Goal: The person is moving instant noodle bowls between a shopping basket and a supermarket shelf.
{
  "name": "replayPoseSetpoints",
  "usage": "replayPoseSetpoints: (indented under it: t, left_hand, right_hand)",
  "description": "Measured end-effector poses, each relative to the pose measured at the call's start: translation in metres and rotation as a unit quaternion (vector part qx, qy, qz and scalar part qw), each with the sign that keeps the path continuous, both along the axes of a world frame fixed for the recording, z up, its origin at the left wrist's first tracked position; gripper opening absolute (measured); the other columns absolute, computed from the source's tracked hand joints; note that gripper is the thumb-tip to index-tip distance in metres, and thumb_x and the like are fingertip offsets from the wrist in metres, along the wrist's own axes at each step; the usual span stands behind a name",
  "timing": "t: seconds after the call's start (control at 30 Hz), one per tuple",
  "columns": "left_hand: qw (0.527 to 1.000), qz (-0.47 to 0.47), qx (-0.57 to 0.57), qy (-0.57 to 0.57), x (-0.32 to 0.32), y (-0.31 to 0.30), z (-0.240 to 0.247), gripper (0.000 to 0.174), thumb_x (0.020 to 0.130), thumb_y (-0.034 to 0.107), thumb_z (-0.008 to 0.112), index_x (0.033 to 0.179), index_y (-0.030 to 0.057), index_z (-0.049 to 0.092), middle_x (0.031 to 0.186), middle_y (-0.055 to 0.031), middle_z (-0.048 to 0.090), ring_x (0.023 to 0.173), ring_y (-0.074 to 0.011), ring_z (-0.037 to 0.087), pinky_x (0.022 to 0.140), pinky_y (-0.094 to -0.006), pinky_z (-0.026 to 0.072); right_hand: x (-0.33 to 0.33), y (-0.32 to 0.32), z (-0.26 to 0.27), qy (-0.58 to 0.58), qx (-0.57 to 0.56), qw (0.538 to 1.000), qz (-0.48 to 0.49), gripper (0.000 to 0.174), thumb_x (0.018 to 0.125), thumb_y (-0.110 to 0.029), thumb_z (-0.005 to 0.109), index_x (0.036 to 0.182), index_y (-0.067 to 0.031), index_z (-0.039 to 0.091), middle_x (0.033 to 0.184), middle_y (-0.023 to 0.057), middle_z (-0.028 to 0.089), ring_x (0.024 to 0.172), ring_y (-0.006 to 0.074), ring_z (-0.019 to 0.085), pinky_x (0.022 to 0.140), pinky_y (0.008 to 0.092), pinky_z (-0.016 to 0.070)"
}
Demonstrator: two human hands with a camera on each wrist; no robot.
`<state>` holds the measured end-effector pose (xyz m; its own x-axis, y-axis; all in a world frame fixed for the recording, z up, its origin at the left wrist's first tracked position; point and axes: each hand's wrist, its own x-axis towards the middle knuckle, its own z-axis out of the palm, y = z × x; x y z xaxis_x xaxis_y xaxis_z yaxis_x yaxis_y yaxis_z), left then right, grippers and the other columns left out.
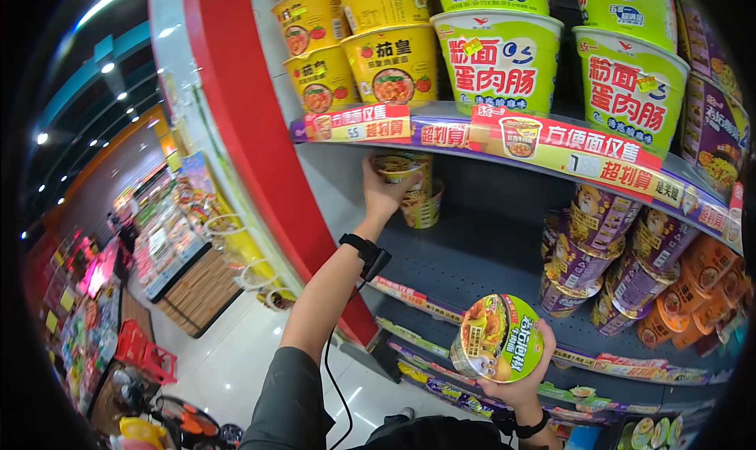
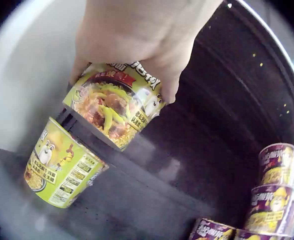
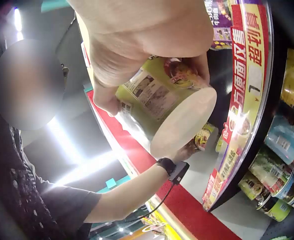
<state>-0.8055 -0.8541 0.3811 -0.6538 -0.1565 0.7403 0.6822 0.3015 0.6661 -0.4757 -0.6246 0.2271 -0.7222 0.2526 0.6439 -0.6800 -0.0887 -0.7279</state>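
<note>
My left hand [image 1: 381, 190] reaches into the left end of the middle shelf and grips a green instant noodle cup [image 2: 109, 107] from above, fingers and thumb round its sides. Below and beside it, a similar noodle cup [image 2: 62, 170] stands on the shelf board. Lower and to the right, out in front of the shelves, my right hand [image 1: 526, 387] holds another instant noodle cup [image 1: 496, 336]. Its green lid faces up toward the head camera. The right wrist view shows the fingers and thumb round that cup's wall, with its pale bottom [image 3: 184, 122] visible.
Purple noodle cups [image 1: 583, 237] are stacked on the right of the same shelf, beside orange ones [image 1: 693, 285]. Above the left hand runs a shelf edge with price strips [image 1: 567, 139], bearing green tubs [image 1: 496, 64] and yellow tubs [image 1: 394, 64]. A red upright [image 1: 260, 135] borders the shelf's left.
</note>
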Motion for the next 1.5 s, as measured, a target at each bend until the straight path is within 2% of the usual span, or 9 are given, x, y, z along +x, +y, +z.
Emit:
replayPoseSetpoints:
  t: [0.3,0.43,0.5,0.7,0.83,1.03,1.2,1.43,1.5]
  left_hand:
    - [0.996,-0.048,0.022,0.071,-0.094,-0.003,-0.05,0.104,0.066,0.022,0.097,0.142,-0.0047,0.032,0.131,-0.019,0.058,0.119,-0.0303,0.061,0.104,-0.0405,0.0499]
    - [0.987,-0.143,0.005,-0.068,-0.107,-0.017,-0.072,0.099,0.069,0.021,0.095,0.143,-0.0024,0.034,0.132,-0.0187,0.059,0.117,-0.0318,0.063,0.1,-0.043,0.0529]
    - [0.985,-0.025,-0.101,-0.135,-0.129,-0.018,-0.092,0.096,0.07,0.025,0.094,0.142,-0.0015,0.036,0.131,-0.0222,0.059,0.116,-0.0394,0.063,0.099,-0.0457,0.053]
    - [0.991,-0.042,-0.006,-0.129,-0.128,-0.022,-0.106,0.098,0.072,0.029,0.091,0.145,-0.0025,0.034,0.133,-0.0254,0.057,0.12,-0.045,0.059,0.101,-0.0493,0.0498]
    - [0.984,-0.074,0.001,-0.16,-0.124,-0.031,-0.097,0.103,0.073,0.031,0.09,0.15,-0.0019,0.03,0.142,-0.0243,0.052,0.128,-0.0456,0.053,0.106,-0.0504,0.046]
    - [0.986,-0.05,-0.019,-0.156,-0.125,-0.03,-0.093,0.105,0.075,0.03,0.087,0.154,-0.0009,0.026,0.149,-0.0242,0.044,0.129,-0.0478,0.05,0.108,-0.0526,0.0446]
    - [0.988,-0.043,-0.028,-0.143,-0.131,-0.03,-0.091,0.109,0.076,0.03,0.086,0.158,0.0008,0.02,0.151,-0.0243,0.042,0.129,-0.0496,0.049,0.108,-0.054,0.0443]
    - [0.984,-0.047,-0.058,-0.159,-0.125,-0.032,-0.076,0.115,0.077,0.033,0.085,0.161,0.0038,0.012,0.151,-0.0248,0.04,0.129,-0.0521,0.048,0.107,-0.0566,0.0451]
    - [0.981,-0.053,-0.071,-0.173,-0.126,-0.032,-0.074,0.116,0.077,0.035,0.084,0.161,0.0039,0.011,0.153,-0.0249,0.039,0.13,-0.0523,0.048,0.108,-0.0565,0.0444]
  right_hand:
    - [-0.065,-0.045,0.079,0.06,0.036,0.994,-0.08,0.118,0.062,-0.028,0.099,0.151,0.0001,0.027,0.143,0.0178,0.047,0.134,0.0281,0.052,0.115,0.042,0.0417]
    - [-0.136,-0.088,0.125,0.042,0.044,0.997,-0.057,0.106,0.069,-0.012,0.095,0.152,-0.004,0.028,0.14,0.0161,0.051,0.129,0.026,0.055,0.11,0.041,0.0475]
    - [-0.187,-0.11,0.138,0.061,0.05,0.994,-0.07,0.101,0.071,-0.005,0.092,0.15,-0.004,0.03,0.136,0.0147,0.053,0.125,0.025,0.058,0.108,0.0395,0.0496]
    - [-0.321,-0.15,0.171,0.134,0.07,0.952,-0.265,0.083,0.067,-0.019,0.097,0.132,0.0018,0.049,0.122,0.016,0.064,0.115,0.0219,0.062,0.098,0.0362,0.0509]
    - [-0.376,-0.16,0.18,0.121,0.148,0.96,-0.205,0.055,0.073,-0.018,0.094,0.117,0.0004,0.065,0.114,0.012,0.071,0.104,0.0184,0.067,0.092,0.0347,0.0529]
    - [-0.444,-0.154,0.173,0.023,0.238,0.937,-0.257,0.056,0.076,-0.034,0.091,0.116,-0.0017,0.068,0.11,0.0117,0.073,0.103,0.0237,0.069,0.092,0.0386,0.0529]
    - [-0.487,-0.135,0.163,-0.072,0.345,0.883,-0.309,0.074,0.084,-0.061,0.074,0.134,-0.0073,0.063,0.136,0.0173,0.065,0.127,0.033,0.06,0.104,0.0458,0.0465]
    - [-0.444,-0.139,0.193,-0.109,0.346,0.904,-0.227,0.082,0.079,-0.064,0.078,0.136,-0.0075,0.06,0.137,0.0169,0.063,0.129,0.0344,0.058,0.106,0.0445,0.0459]
    - [-0.426,-0.139,0.189,-0.119,0.397,0.863,-0.288,0.079,0.08,-0.045,0.085,0.14,-0.0025,0.055,0.138,0.0201,0.061,0.129,0.0319,0.058,0.109,0.0402,0.0452]
